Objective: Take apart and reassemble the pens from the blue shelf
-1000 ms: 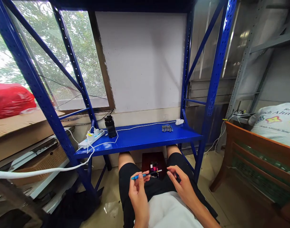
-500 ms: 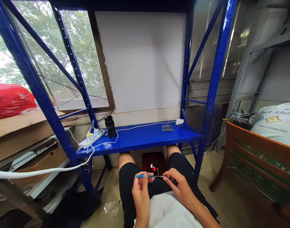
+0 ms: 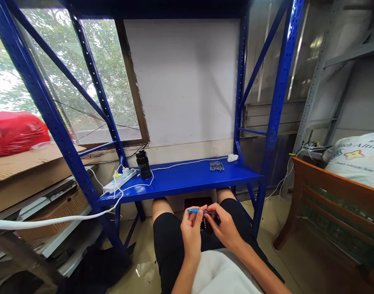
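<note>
Pen [image 3: 193,210], slim and blue, sits pinched between the thumb and fingers of your left hand [image 3: 191,230], on the near side of the blue shelf [image 3: 177,178] and below its front edge; your right hand [image 3: 226,226] brings its fingertips to the other end, but whether they grasp it cannot be told; on the shelf's left part stands a black bottle [image 3: 143,165], near a white power strip [image 3: 119,182]
</note>
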`<state>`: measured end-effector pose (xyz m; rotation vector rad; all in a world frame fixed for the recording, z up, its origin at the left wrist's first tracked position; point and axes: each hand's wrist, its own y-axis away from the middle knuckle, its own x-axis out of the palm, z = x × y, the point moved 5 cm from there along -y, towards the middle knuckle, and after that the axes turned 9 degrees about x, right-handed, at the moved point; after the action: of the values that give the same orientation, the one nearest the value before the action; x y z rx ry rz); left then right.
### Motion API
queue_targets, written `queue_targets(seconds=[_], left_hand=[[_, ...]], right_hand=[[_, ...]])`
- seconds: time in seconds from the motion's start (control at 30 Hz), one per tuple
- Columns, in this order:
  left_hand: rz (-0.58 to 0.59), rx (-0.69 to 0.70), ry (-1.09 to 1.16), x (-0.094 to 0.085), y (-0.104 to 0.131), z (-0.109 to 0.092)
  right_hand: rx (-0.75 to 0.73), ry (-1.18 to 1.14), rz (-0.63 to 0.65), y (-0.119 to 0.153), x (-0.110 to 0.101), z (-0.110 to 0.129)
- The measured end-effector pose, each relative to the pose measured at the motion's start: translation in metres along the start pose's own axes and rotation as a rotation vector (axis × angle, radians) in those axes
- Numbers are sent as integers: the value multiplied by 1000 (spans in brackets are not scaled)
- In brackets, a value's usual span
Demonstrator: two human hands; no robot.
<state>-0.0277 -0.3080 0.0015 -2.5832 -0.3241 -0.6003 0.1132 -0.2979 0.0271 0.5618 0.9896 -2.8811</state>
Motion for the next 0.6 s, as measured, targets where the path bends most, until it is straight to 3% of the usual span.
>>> queue_targets(seconds=[0.13,0.27,0.43,0.6], left_hand=[[-4,6,33,8,-10,2],[-18,-13,-53,-3,-7,10],[-2,-38,-138,-18,-1,16],[13,-30,-172,-22,-4,15]], right_hand=[[-19,-32,-85,-6,-3,5],[-25,-75,-160,2,-7,-3],[-66,-104,-118,9,-10,-10],[-11,-149,-100,9,-7,-19]])
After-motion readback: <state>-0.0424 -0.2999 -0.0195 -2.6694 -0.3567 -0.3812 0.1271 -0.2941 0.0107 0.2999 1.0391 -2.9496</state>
